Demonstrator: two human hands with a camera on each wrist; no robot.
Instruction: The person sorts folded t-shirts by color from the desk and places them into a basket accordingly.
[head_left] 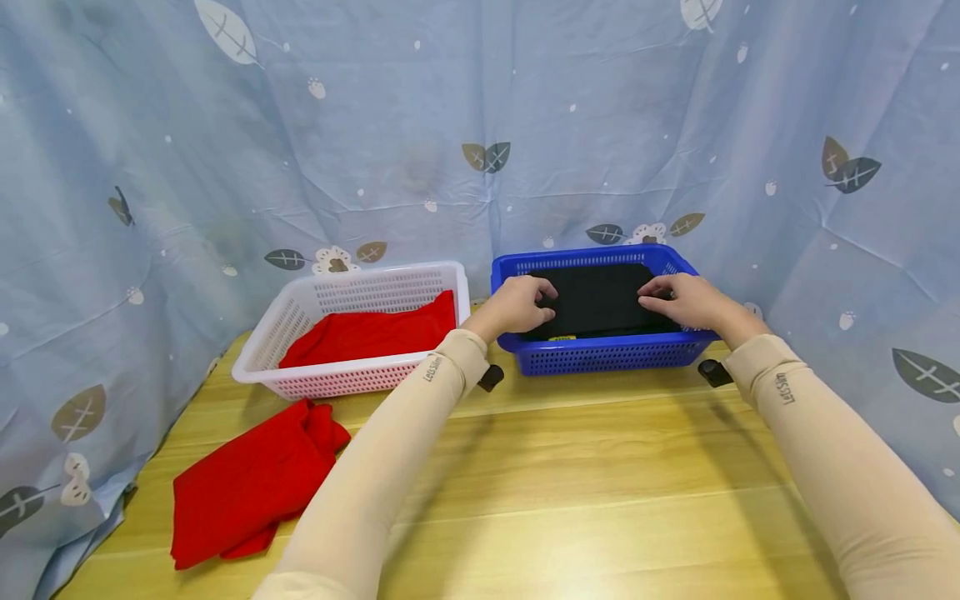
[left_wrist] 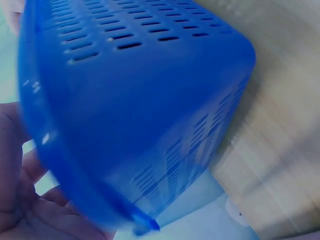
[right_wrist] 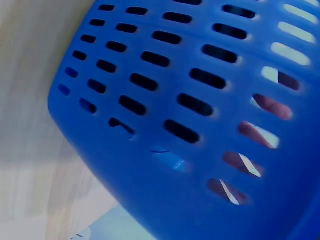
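Observation:
A folded black cloth (head_left: 600, 298) lies flat inside the blue basket (head_left: 611, 354); a small yellow mark shows at its near edge. Over the basket's left end is my left hand (head_left: 521, 305), thumb and fingers bent loosely with a gap between them, beside the cloth's left edge. My right hand (head_left: 688, 302) is at the cloth's right edge, its thumb and fingers also apart. In the left wrist view the left hand (left_wrist: 35, 210) shows beyond the basket rim, fingers relaxed. Parts of the right fingers (right_wrist: 270, 106) show through the basket's slots in the right wrist view.
Left of the blue basket stands a white basket (head_left: 348, 377) with a red cloth (head_left: 375, 333) in it. Another folded red cloth (head_left: 251, 483) lies on the wooden table (head_left: 570, 500) at the front left. A blue patterned curtain (head_left: 420, 108) hangs behind and at both sides.

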